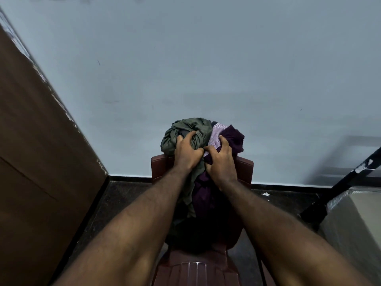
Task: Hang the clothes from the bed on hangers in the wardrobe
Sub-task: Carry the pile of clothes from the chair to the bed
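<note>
- a heap of clothes (203, 195) sits piled on the dark red plastic chair (245, 168), rising above the top of its backrest.
- the left hand (188, 150) is at the top of the heap, above the chair's backrest, fingers curled and dug into an olive green garment (185, 129), gripping a bunch of it.
- the right hand (221, 162) is just beside the left, thumbs nearly touching, its fingers clenched into a dark purple garment (234, 137).
- a pale lilac cloth (216, 132) shows between the green and purple pieces, at the fingertips of the right hand.
- more green and purple fabric hangs down below the hands toward the chair's seat, where the heap goes dark and hard to make out.
- both bare forearms reach forward over the front of the chair's seat.
- behind the chair stands a plain pale blue wall (206, 69), with a black skirting strip along the dark floor (123, 195).
- left of the chair, a tall brown panel (41, 141) with a chipped edge leans through the view.
- right of the chair, a black slanted bar (350, 176) and a pale boxy thing (354, 219) with a blurred edge.
</note>
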